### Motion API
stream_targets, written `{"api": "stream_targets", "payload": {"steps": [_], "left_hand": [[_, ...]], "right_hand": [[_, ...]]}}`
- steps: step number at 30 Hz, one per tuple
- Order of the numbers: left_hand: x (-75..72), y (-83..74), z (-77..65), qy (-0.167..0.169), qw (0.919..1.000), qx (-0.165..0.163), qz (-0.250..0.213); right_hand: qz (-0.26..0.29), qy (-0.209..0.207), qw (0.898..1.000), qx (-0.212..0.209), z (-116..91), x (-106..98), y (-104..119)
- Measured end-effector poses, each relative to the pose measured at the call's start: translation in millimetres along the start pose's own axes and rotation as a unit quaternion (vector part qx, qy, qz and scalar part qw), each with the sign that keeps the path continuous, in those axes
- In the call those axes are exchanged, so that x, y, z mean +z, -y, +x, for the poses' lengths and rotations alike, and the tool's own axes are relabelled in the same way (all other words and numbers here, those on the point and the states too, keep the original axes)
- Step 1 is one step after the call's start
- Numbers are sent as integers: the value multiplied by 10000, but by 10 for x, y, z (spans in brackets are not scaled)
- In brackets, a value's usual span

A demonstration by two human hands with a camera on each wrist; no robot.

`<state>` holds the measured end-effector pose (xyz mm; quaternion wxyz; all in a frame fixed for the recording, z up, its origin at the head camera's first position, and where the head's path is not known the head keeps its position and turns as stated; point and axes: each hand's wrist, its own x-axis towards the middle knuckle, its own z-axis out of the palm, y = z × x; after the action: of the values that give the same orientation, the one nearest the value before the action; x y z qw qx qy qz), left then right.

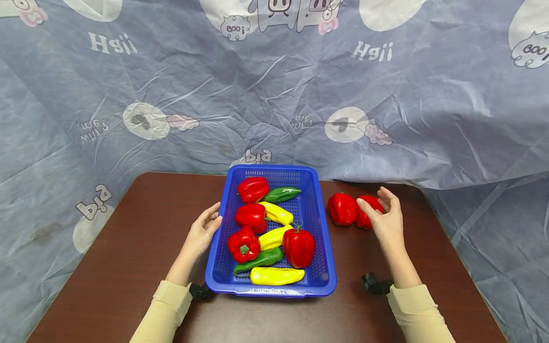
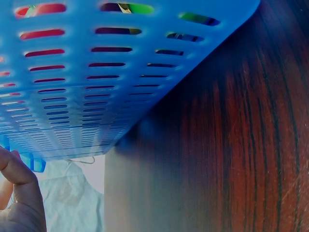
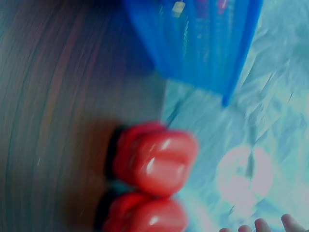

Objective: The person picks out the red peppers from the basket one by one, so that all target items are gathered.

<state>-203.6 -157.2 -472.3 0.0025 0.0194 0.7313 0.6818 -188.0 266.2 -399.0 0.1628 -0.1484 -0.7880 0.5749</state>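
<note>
A blue plastic basket (image 1: pixel 323 238) holds red bell peppers (image 1: pixel 299 247), three long yellow peppers (image 1: pixel 277 276) and two green peppers (image 1: pixel 281 194). At its left side, my left hand (image 1: pixel 203 229) has relaxed, slightly bent fingers with their tips right at the rim. The left wrist view shows the basket's slotted wall (image 2: pixel 72 87) close up. To the right of the basket, two red bell peppers (image 1: pixel 342 209) sit side by side on the table. My right hand (image 1: pixel 388 219) is over the right-hand bell pepper (image 1: pixel 364 218), partly covering it in the head view, its fingers spread and holding nothing.
The dark brown wooden table (image 1: pixel 116 267) carries everything. Behind its far edge hangs a grey-blue printed cloth (image 1: pixel 214 95), which touches the table at the back right. Black wrist devices (image 1: pixel 377 284) are worn at both sleeves.
</note>
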Motion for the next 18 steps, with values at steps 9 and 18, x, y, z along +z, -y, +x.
{"api": "stream_targets", "payload": {"steps": [9, 18], "left_hand": [[2, 18, 8, -36, 10000, 10, -18], [5, 8, 0, 34, 9999, -6, -107]], "right_hand": [[-13, 1072, 9932, -451, -397, 288, 210], [-853, 2025, 9709, -955, -708, 566, 224]]}}
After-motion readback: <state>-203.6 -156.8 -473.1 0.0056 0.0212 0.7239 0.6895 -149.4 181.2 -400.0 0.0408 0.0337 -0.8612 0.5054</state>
